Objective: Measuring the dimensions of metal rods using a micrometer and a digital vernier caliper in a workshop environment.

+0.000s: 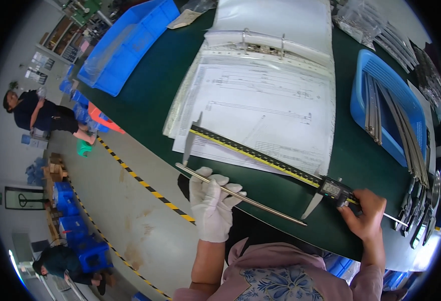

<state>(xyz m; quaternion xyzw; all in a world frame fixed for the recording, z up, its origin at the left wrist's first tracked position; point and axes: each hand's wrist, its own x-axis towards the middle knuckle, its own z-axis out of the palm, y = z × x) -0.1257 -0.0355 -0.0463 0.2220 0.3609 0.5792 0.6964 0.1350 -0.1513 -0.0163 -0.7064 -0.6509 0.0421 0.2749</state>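
My left hand (213, 208), in a white glove, is closed around a thin metal rod (265, 206) that slants down to the right. Bare, my right hand (365, 214) grips the slider end of a long digital caliper (255, 154). The caliper's jaws are spread wide, one near each end of the rod; whether they touch it I cannot tell. Beneath the caliper lies an open ring binder (268, 90) with technical drawings in its sleeves.
A blue basket (363, 90) of metal rods stands at the right, with several hand tools (418, 210) nearer me. A blue bin (125, 47) sits at the far left of the green table (150, 85). Bagged parts (358, 22) lie far right. Two other people are off to the left.
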